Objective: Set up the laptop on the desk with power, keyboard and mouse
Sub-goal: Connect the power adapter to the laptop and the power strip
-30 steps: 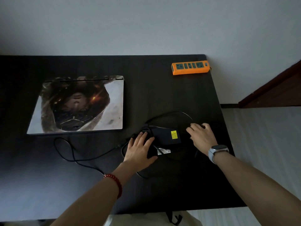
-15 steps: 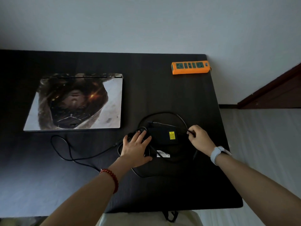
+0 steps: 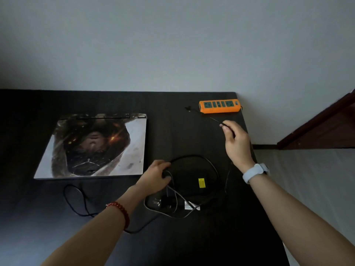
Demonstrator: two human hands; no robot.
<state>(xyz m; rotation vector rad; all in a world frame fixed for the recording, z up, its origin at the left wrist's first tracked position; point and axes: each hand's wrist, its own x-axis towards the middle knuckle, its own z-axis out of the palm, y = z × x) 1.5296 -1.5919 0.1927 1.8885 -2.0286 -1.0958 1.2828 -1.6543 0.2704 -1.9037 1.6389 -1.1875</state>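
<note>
The right hand (image 3: 235, 140) fingers pinch the thin black cable (image 3: 215, 120) toward the far orange plastic power strip (image 3: 219, 106), apparently to free it, while the left hand (image 3: 156, 176) fingers curl on the black rectangular power brick (image 3: 189, 181), steadying it on the dark worktop (image 3: 172, 131).

Home room: desk (image 3: 115, 237), bare wall (image 3: 172, 45).

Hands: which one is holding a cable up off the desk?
The right hand, the one with the pale watch, pinches a thin cable near the orange power strip. The left hand, with the red bracelet, rests low on the charger brick.
</note>
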